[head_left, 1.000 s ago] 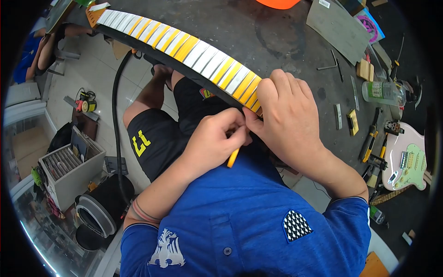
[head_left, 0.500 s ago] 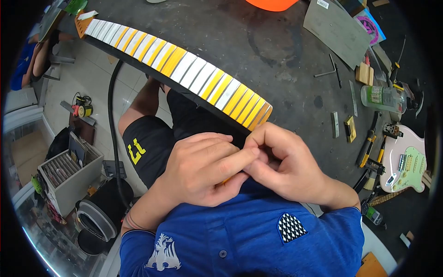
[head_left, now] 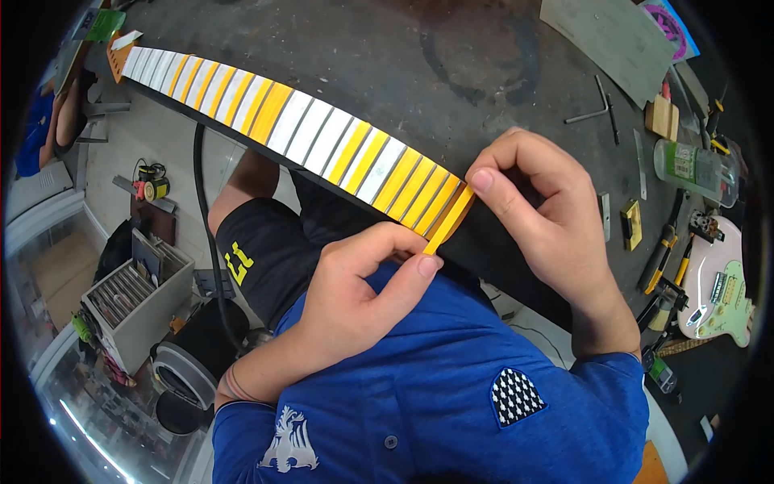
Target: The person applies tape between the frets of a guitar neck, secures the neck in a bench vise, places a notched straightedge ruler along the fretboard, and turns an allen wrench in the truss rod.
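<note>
A guitar neck (head_left: 302, 125) reaches from the upper left to the middle, its fretboard covered with white and yellow tape between the metal frets. Between my hands a narrow strip of yellow masking tape (head_left: 448, 221) is stretched across the body end of the neck. My left hand (head_left: 355, 286) pinches the strip's lower end between thumb and forefinger. At the upper end, my right hand (head_left: 544, 214) pinches it in the same way. I cannot tell whether the strip's middle touches the fretboard.
On the dark workbench (head_left: 363, 40) at right lie a hex key (head_left: 592, 113), a plastic bottle (head_left: 689, 171), a small brass-coloured block (head_left: 631, 224) and a pink guitar body (head_left: 713, 282). A box of sheets (head_left: 133, 302) stands at lower left. Another person's arm (head_left: 68, 117) shows at far left.
My hands were together below the neck's end; they have moved apart and up to it, with the yellow strip now drawn out between them. The view has shifted slightly.
</note>
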Demonstrator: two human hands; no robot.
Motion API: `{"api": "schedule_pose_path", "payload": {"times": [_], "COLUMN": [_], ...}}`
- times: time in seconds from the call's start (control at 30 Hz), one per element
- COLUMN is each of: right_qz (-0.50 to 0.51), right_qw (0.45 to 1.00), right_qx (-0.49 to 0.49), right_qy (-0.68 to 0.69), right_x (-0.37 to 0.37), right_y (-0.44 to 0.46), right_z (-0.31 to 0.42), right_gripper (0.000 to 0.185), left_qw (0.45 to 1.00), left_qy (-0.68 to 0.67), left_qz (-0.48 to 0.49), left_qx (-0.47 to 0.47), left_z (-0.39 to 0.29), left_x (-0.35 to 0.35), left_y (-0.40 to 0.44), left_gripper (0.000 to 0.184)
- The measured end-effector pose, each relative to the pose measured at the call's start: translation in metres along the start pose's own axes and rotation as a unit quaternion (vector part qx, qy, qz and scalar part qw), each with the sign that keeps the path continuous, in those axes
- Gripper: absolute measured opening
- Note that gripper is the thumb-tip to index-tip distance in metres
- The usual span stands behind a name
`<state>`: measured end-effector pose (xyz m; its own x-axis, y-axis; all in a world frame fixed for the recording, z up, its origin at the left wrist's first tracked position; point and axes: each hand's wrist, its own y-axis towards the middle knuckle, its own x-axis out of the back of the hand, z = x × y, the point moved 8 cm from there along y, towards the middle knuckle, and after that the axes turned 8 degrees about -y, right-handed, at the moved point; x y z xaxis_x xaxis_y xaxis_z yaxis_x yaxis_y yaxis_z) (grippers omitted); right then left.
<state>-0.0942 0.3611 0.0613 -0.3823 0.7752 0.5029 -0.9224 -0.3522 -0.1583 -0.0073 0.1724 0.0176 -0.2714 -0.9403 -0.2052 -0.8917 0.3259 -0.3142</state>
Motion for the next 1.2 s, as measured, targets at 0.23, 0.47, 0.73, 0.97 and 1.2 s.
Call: {"api": "schedule_pose_path", "payload": {"times": [0.23,0.47,0.73,0.97,1.2], "right_qz": [0.016,0.016,0.018,0.016,0.014], "right_qw": [0.999,0.999,0.998,0.998,0.998], "right_qx": [-0.043,-0.033,-0.055,-0.038,-0.031], "right_qy": [-0.014,-0.033,-0.033,-0.05,-0.057], "right_x": [-0.002,-0.002,-0.003,-0.002,-0.002], "right_y": [0.003,0.006,0.006,0.007,0.007], "right_z": [-0.015,-0.016,-0.018,-0.015,-0.015], "right_gripper": [0.012,0.011,0.011,0.012,0.013], "left_qw": [0.987,0.99,0.99,0.99,0.99], "left_qy": [-0.139,-0.118,-0.122,-0.112,-0.103], "left_qz": [-0.084,-0.077,-0.075,-0.084,-0.084], "left_qx": [-0.021,-0.021,-0.002,0.017,0.037], "left_z": [0.018,0.02,0.022,0.018,0.017], "left_x": [-0.001,0.0,0.001,0.001,0.001], "left_y": [-0.003,0.0,0.001,0.001,0.002], "left_gripper": [0.007,0.009,0.009,0.007,0.007]}}
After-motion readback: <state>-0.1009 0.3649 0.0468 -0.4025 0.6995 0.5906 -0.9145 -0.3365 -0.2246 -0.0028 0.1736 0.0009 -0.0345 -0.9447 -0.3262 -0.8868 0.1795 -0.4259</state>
